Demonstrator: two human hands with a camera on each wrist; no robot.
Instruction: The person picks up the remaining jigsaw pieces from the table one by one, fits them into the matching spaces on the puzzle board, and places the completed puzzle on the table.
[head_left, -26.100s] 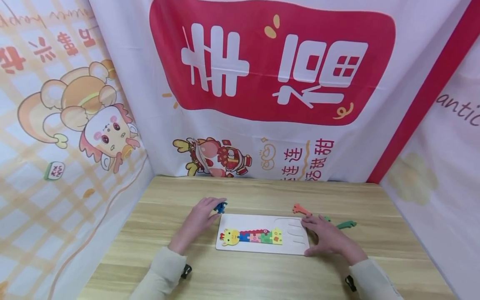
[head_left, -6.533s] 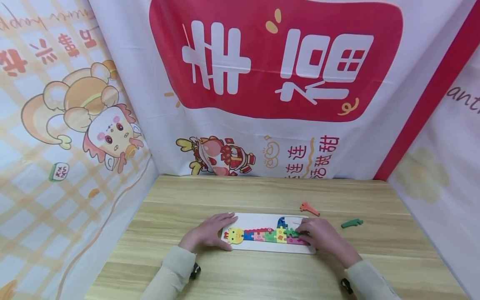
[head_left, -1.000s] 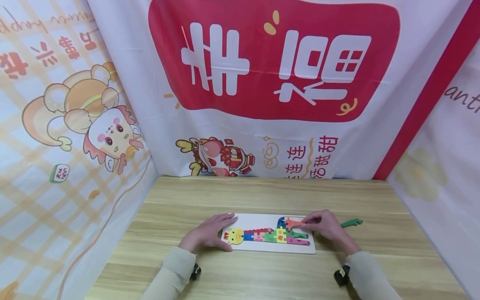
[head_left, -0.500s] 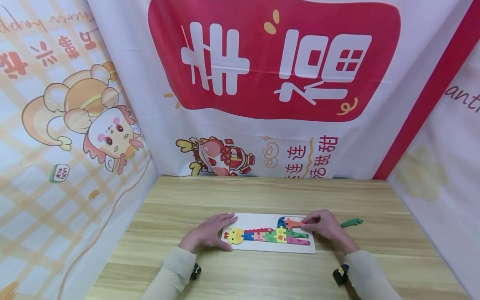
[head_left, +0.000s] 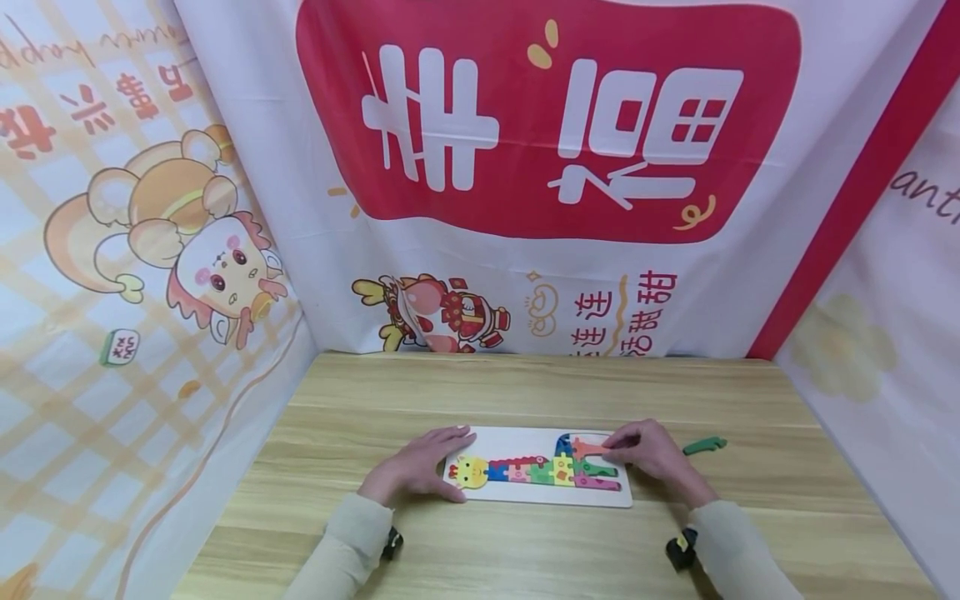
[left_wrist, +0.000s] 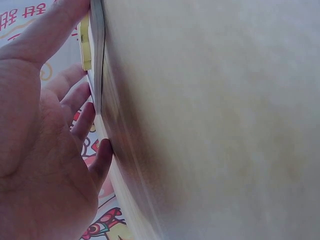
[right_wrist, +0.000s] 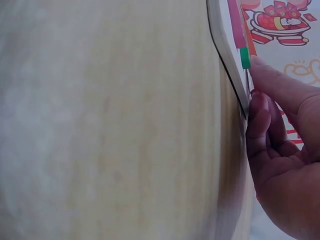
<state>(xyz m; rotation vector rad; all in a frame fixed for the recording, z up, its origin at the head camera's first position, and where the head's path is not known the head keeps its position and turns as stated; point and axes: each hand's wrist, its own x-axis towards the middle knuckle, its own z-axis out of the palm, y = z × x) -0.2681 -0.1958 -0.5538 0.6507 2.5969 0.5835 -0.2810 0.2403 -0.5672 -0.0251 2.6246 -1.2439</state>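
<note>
1. This looks like a small staged booth, not a real room.
2. Printed festive banners (head_left: 540,167) with cartoon figures close three sides.
3. A wooden bench (head_left: 525,383) fills the floor of it.

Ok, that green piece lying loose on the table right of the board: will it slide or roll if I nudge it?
The green piece looks flat and thin, so it should slide rather than roll. It seems rigid like the fitted pieces on the puzzle board, probably light. Lying flush on the smooth table, it may be fiddly to lift; pinching an edge likely helps.
</note>
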